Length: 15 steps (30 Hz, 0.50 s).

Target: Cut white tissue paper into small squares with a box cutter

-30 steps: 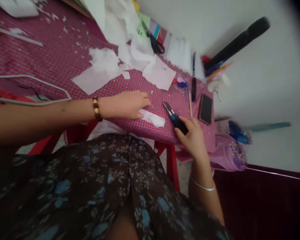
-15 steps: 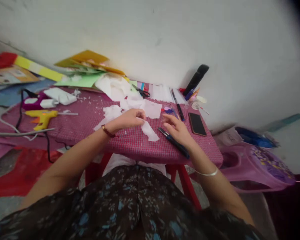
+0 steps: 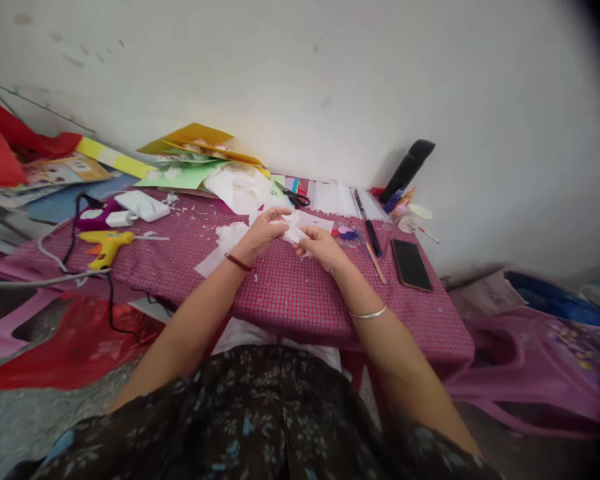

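A piece of thin white paper (image 3: 293,233) is pinched between my two hands over the front middle of the table. My left hand (image 3: 269,225) grips it from the left, fingers curled. My right hand (image 3: 320,245) holds its right edge between thumb and fingers. More white paper (image 3: 323,223) lies flat just behind my hands. Torn white pieces (image 3: 227,235) spread beside my left wrist. The dark-handled tool seen before is out of sight, perhaps beneath my right forearm.
On the left lies a yellow glue gun (image 3: 107,245) with cables. Scissors (image 3: 294,195), coloured paper (image 3: 185,175) and white sheets (image 3: 335,198) sit along the back. A black pen (image 3: 369,223), a wooden stick (image 3: 376,263) and a phone (image 3: 412,264) lie on the right.
My right hand has moved left to meet my left hand and has closed on the white paper. The strip that hung from my left hand is now gathered between both hands. The view has shifted slightly.
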Each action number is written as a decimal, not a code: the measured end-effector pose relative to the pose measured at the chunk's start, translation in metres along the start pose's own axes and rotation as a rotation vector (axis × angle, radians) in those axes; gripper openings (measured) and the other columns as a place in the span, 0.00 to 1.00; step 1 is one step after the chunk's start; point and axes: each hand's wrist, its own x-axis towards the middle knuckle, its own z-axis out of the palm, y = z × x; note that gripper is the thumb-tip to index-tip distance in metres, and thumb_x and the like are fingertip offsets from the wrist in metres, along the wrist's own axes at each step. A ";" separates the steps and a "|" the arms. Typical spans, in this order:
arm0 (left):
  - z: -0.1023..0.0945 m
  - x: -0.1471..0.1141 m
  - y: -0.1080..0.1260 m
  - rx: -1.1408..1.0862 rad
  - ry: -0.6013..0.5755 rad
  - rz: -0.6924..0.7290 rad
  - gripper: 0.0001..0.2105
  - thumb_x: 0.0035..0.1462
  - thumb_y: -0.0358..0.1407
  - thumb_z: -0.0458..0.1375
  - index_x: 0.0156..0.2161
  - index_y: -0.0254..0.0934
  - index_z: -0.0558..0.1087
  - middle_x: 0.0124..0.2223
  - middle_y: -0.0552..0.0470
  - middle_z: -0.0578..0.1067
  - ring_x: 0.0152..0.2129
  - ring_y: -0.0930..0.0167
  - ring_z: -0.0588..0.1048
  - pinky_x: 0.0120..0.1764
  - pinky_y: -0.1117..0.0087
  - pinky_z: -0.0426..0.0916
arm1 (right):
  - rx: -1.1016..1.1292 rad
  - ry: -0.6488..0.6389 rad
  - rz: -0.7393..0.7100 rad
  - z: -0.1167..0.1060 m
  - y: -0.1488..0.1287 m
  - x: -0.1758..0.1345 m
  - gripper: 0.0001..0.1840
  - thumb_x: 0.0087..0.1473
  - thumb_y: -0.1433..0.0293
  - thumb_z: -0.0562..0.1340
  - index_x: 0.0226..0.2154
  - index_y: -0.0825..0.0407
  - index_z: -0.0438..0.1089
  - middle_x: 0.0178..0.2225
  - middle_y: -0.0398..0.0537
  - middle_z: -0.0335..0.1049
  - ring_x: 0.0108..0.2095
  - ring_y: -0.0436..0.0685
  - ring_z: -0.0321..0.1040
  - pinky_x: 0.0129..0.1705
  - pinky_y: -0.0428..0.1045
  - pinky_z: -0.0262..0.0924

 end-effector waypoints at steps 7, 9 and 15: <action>-0.024 0.007 0.008 -0.152 0.162 -0.015 0.22 0.37 0.26 0.63 0.43 0.36 0.71 0.33 0.55 0.75 0.25 0.77 0.72 0.30 0.75 0.69 | -0.102 0.102 -0.028 -0.006 -0.012 -0.008 0.07 0.50 0.76 0.57 0.31 0.51 0.69 0.26 0.43 0.74 0.22 0.49 0.67 0.28 0.47 0.64; -0.031 0.010 0.008 -0.170 0.221 -0.003 0.23 0.36 0.26 0.62 0.43 0.36 0.71 0.34 0.55 0.75 0.25 0.77 0.72 0.30 0.75 0.69 | -0.158 0.121 -0.064 -0.019 -0.018 -0.013 0.10 0.52 0.75 0.57 0.37 0.51 0.71 0.29 0.44 0.75 0.25 0.50 0.69 0.31 0.47 0.65; -0.042 0.023 0.010 -0.139 0.389 0.039 0.21 0.37 0.26 0.60 0.42 0.37 0.69 0.31 0.56 0.74 0.24 0.76 0.71 0.28 0.76 0.66 | -0.823 0.045 -0.202 -0.073 -0.029 -0.019 0.18 0.58 0.71 0.57 0.47 0.55 0.75 0.34 0.52 0.79 0.34 0.58 0.75 0.40 0.54 0.67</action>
